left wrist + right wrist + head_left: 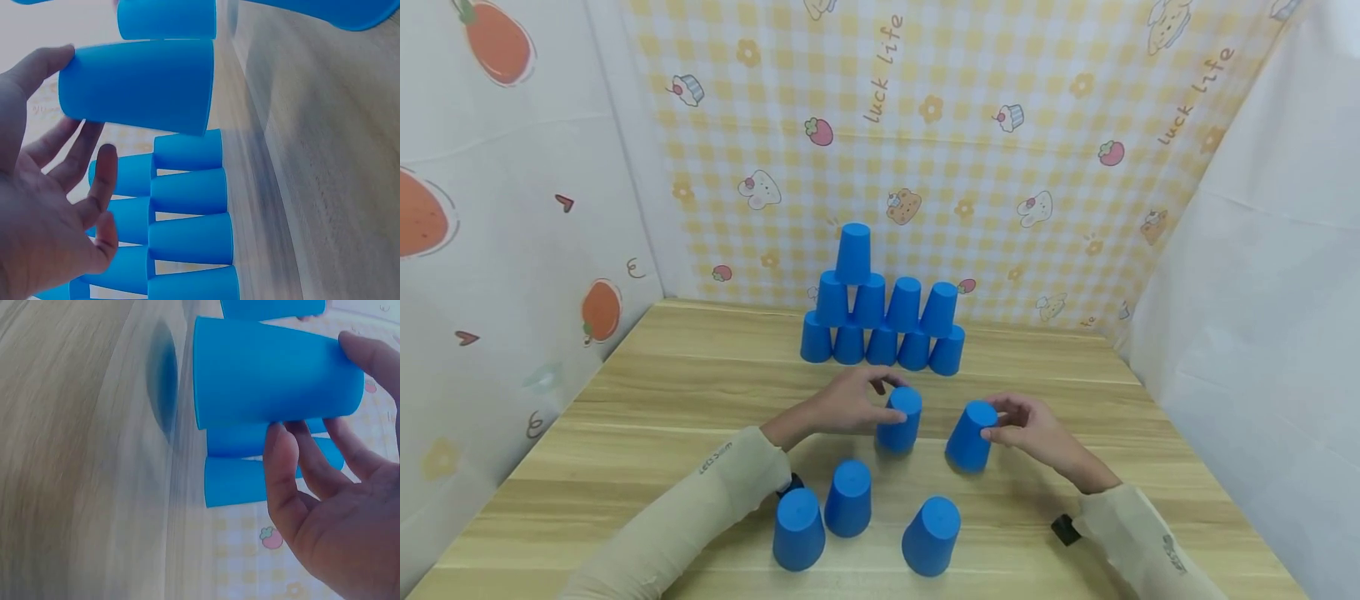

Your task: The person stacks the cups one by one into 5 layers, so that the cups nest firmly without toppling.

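My left hand [847,402] pinches an upside-down blue cup [899,429] near its narrow end, thumb on one side and fingers on the other. To its right, my right hand [1039,433] grips another upside-down blue cup [967,442], which tilts a little. In the right wrist view this cup [269,375] hangs just off the table, with its shadow apart from its rim. Behind both hands stands a stepped wall of upside-down blue cups [882,346]: a bottom row, a second row above it, and one top cup [853,254] at the left.
Three more upside-down blue cups stand in front: one cup [799,530] beside my left sleeve, a second cup [848,498] next to it, and a third cup [931,537] farther right. The wooden table [700,367] meets a patterned cloth backdrop [1045,242] behind the stack.
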The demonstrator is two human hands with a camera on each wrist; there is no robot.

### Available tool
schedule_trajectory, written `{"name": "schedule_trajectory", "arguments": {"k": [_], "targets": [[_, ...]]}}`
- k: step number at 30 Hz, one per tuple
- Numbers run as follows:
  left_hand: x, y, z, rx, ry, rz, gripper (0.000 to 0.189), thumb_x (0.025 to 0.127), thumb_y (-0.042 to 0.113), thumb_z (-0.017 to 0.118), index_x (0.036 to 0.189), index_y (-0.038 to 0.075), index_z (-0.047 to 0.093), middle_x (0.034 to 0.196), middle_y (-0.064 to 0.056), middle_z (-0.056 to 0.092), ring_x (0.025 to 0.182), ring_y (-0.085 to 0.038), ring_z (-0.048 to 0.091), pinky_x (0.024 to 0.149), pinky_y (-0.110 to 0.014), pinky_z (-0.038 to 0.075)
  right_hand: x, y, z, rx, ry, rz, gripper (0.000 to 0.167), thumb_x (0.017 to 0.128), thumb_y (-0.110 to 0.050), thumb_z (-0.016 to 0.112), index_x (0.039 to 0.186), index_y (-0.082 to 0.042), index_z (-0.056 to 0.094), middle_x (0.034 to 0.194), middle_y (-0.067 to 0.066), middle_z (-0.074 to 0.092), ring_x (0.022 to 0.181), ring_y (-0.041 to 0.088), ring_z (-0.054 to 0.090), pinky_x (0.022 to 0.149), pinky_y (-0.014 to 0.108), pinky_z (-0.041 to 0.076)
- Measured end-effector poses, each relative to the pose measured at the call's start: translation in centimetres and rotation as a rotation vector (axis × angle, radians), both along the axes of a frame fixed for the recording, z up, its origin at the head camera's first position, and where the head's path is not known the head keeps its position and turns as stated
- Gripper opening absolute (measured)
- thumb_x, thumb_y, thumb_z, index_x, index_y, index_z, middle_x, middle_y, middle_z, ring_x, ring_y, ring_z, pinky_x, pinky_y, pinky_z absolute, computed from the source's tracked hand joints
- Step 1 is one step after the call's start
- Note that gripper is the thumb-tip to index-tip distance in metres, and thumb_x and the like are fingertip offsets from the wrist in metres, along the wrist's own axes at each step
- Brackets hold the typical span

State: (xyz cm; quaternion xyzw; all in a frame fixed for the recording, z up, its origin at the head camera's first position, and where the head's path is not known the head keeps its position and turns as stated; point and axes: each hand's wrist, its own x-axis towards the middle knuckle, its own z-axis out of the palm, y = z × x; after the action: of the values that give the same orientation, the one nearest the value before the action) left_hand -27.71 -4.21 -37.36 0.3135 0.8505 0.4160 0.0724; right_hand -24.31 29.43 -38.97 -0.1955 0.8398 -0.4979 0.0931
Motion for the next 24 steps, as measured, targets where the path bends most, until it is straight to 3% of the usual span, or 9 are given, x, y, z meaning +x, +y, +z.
{"name": "schedule_trajectory", "arguments": {"k": [4,11,18,24], "targets": [[0.0,0.0,-0.1,0.05,-0.008,0.068,0.046,0.087,0.039,0.076,0.127,0.021,0.064,0.118,0.005,0.063,0.107,-0.019,0.054,0.076,-0.033,0.053,-0.1,-0.8,0.2,-0.008,-0.02,-0.053,0.046,0.094,-0.019,0.07,0.132,0.001,0.055,0.126,0.022,0.061,0.108,0.034,0.062,0.081,0.036,0.057],[-0.3,0.1,-0.3,0.126,-0.006,0.136,0.045,0.087,0.034,0.078,0.127,0.019,0.064,0.113,0.004,0.064,0.104,-0.022,0.056,0.072,-0.033,0.054,-0.3,-2.3,0.8,0.003,-0.084,-0.227,0.056,0.092,-0.031,0.072,0.136,-0.002,0.053,0.129,0.02,0.06,0.105,0.027,0.063,0.079,0.043,0.057],[-0.4,0.4,-0.1,0.154,-0.005,0.184,0.052,0.086,0.038,0.077,0.13,0.013,0.064,0.114,-0.001,0.065,0.105,-0.027,0.059,0.072,-0.033,0.054,-0.7,-3.5,1.4,0.002,-0.083,-0.261,0.059,0.091,-0.034,0.072,0.137,-0.002,0.052,0.131,0.021,0.059,0.106,0.027,0.064,0.078,0.044,0.057],[-0.7,1.0,0.7,0.19,0.025,0.249,0.054,0.085,0.041,0.078,0.13,0.014,0.064,0.118,0.0,0.066,0.105,-0.022,0.058,0.077,-0.035,0.055,-1.0,-4.7,2.0,-0.004,-0.056,-0.271,0.056,0.091,-0.035,0.073,0.134,-0.005,0.055,0.131,0.02,0.06,0.112,0.033,0.063,0.077,0.041,0.055]]}}
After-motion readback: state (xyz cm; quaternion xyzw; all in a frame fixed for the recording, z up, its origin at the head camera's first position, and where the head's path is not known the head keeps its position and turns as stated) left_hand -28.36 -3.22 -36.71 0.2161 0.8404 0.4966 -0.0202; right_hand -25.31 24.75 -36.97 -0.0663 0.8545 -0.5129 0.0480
